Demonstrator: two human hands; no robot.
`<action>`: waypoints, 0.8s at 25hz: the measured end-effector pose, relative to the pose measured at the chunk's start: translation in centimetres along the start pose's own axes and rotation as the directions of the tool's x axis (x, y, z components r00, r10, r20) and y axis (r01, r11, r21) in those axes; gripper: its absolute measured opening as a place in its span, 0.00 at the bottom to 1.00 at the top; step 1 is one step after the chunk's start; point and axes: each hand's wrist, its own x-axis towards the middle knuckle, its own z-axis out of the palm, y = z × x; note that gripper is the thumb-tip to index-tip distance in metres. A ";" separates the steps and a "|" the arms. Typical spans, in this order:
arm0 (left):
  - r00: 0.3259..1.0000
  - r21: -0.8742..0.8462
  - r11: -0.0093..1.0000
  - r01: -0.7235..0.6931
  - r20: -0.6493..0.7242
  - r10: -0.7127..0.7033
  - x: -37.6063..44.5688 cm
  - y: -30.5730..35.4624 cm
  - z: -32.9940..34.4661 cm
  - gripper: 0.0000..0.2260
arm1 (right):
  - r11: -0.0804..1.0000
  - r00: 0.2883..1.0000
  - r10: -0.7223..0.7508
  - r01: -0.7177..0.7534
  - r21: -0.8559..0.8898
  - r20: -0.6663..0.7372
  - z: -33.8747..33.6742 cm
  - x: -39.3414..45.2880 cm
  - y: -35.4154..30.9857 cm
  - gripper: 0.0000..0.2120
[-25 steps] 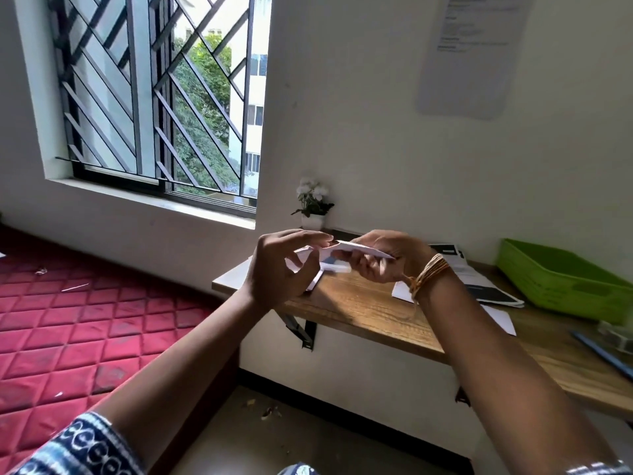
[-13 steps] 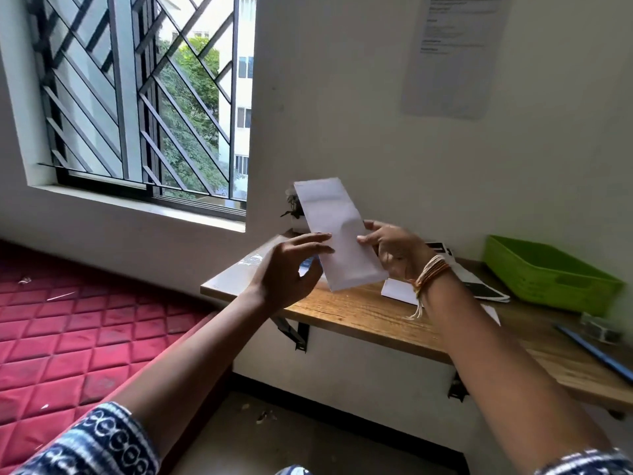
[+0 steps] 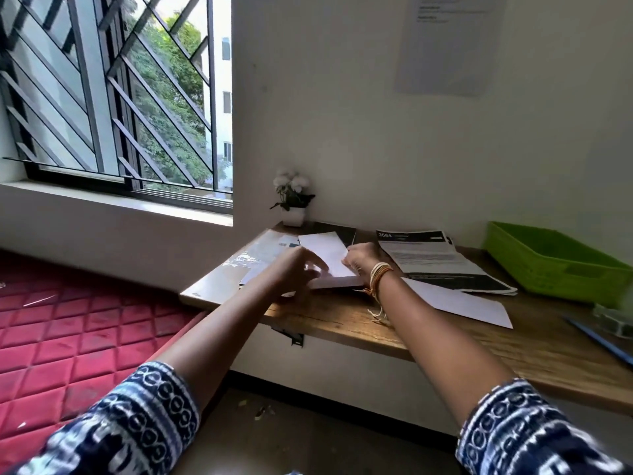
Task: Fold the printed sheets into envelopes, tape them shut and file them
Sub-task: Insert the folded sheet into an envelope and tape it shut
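Note:
A folded white envelope (image 3: pixel 323 250) lies flat on a pale file folder (image 3: pixel 236 269) at the left end of the wooden desk (image 3: pixel 445 341). My right hand (image 3: pixel 363 260), with thread bands on the wrist, grips the envelope's right edge. My left hand (image 3: pixel 298 272) is blurred, and its fingers stretch flat over the envelope's near end. To the right of my hands lies a stack of printed sheets (image 3: pixel 431 258) with black bands. A blank white sheet (image 3: pixel 459 303) lies in front of that stack.
A green tray (image 3: pixel 555 265) stands at the back right of the desk. A tape dispenser (image 3: pixel 613 320) and a blue pen (image 3: pixel 599 341) lie near the right edge. A small flower pot (image 3: pixel 293 200) stands against the wall. A red mattress (image 3: pixel 68 330) lies to the left, below the window.
The envelope was held up in the air, first flat, then tilted upright. Both hands have now brought it down onto the folder on the desk.

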 end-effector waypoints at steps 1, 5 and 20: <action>0.998 -0.006 1.000 0.018 0.054 -0.018 0.2 -0.2 0.3 0.09 | 0.998 0.998 -0.040 0.038 -0.048 -0.055 0.3 0.3 0.2 0.10; 0.983 -0.096 0.988 0.117 0.154 -0.102 -0.5 0.0 1.2 0.19 | 0.968 0.975 -0.214 0.204 -0.144 -0.061 -0.5 -0.2 1.3 0.15; 0.994 -0.006 0.995 -0.100 -0.046 0.100 1.5 3.2 2.8 0.06 | 0.760 0.952 0.045 0.165 -0.629 0.304 -10.7 0.9 5.6 0.30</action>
